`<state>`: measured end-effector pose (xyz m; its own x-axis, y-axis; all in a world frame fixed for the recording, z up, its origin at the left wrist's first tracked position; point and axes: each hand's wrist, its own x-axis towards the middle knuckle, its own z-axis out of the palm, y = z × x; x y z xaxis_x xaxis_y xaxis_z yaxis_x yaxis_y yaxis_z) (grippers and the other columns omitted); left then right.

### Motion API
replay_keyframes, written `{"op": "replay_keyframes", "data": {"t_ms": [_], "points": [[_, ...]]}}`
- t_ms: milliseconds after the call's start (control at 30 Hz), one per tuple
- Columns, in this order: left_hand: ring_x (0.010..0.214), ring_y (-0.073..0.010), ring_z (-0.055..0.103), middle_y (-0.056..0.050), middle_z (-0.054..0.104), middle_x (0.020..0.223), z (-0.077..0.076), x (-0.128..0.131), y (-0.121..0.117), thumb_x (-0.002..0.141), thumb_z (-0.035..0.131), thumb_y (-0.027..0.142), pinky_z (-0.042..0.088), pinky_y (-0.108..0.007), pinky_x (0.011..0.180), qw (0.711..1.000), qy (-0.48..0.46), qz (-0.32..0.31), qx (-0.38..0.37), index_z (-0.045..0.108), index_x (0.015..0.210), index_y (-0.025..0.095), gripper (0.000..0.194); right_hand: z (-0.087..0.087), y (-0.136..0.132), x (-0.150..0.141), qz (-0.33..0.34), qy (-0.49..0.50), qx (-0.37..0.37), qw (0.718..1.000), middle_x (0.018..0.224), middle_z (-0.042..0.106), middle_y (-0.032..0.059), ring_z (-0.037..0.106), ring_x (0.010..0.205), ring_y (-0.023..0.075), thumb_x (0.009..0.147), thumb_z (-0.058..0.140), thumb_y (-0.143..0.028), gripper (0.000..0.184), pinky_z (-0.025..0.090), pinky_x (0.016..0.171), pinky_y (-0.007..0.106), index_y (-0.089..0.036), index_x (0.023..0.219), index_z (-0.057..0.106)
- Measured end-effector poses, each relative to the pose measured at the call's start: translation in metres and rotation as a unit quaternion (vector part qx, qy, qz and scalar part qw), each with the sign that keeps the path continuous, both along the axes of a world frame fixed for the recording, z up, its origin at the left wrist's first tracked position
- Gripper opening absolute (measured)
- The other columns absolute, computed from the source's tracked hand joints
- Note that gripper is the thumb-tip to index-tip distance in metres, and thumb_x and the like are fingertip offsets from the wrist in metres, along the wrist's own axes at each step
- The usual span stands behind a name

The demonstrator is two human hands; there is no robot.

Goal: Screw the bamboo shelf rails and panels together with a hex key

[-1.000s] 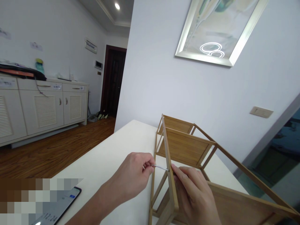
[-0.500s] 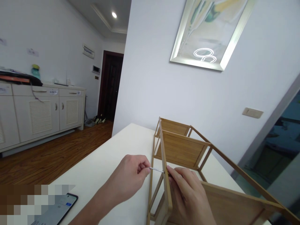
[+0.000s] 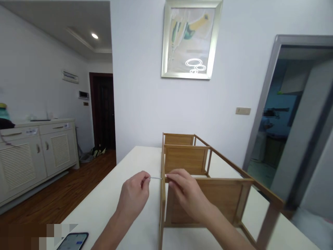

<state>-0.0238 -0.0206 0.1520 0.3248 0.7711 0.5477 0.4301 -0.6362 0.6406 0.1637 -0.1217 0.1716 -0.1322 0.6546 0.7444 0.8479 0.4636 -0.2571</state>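
Probably fastening wooden rack (image 3: 184,160), pinching metal rod (image 3: 156,178) in left hand (image 3: 134,192); cannot tell grip of right hand (image 3: 187,195); next, must keep aligned.

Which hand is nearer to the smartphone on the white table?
Left: the left hand is beyond the smartphone and to its right; the right hand is farther right, at the wooden shelf frame.

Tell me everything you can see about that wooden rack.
The rack looks like brown wood: slim rails join three upright panels, one behind another, with gaps between. It rests on the table, stretching toward the wall; the picture cuts off its near bottom. The thin rod in the left hand meets its left rail, and the right hand touches it around the near panel's top left corner.
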Motion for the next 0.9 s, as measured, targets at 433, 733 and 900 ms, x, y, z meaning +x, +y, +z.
{"op": "replay_keyframes", "data": {"t_ms": [433, 733, 900], "points": [[0.077, -0.0204, 0.07, -0.001, 0.067, 0.073, -0.023, 0.022, 0.01, 0.073, 0.063, 0.036, 0.056, -0.032, 0.074, 0.91, -0.363, -0.067, -0.188, 0.057, 0.078, 0.02, 0.018, -0.048, -0.108, -0.017, -0.018, 0.016, -0.021, 0.999, 0.096, 0.071, 0.0075, 0.066, 0.09, 0.0184, 0.096, 0.049, -0.011, 0.024, 0.058, 0.079, 0.034, -0.019, 0.106, 0.068], [0.081, -0.0224, 0.074, -0.004, 0.073, 0.081, -0.035, -0.009, -0.034, 0.078, 0.065, 0.038, 0.058, -0.045, 0.088, 0.869, -0.44, -0.081, -0.211, 0.051, 0.085, 0.02, 0.024, -0.149, -0.179, -0.023, -0.101, -0.093, -0.203, 0.97, 0.122, 0.071, 0.0077, 0.067, 0.112, 0.0266, 0.089, 0.059, -0.012, 0.031, 0.056, 0.097, 0.043, -0.024, 0.116, 0.068], [0.083, -0.0227, 0.071, -0.005, 0.073, 0.086, -0.069, -0.041, -0.124, 0.085, 0.065, 0.05, 0.057, -0.038, 0.084, 0.916, -0.337, -0.069, -0.208, 0.06, 0.086, 0.02, 0.03, -0.159, -0.188, -0.042, -0.038, -0.101, -0.154, 0.982, 0.123, 0.072, 0.0064, 0.067, 0.114, 0.0256, 0.085, 0.064, -0.013, 0.037, 0.054, 0.101, 0.038, -0.025, 0.119, 0.066]]}}
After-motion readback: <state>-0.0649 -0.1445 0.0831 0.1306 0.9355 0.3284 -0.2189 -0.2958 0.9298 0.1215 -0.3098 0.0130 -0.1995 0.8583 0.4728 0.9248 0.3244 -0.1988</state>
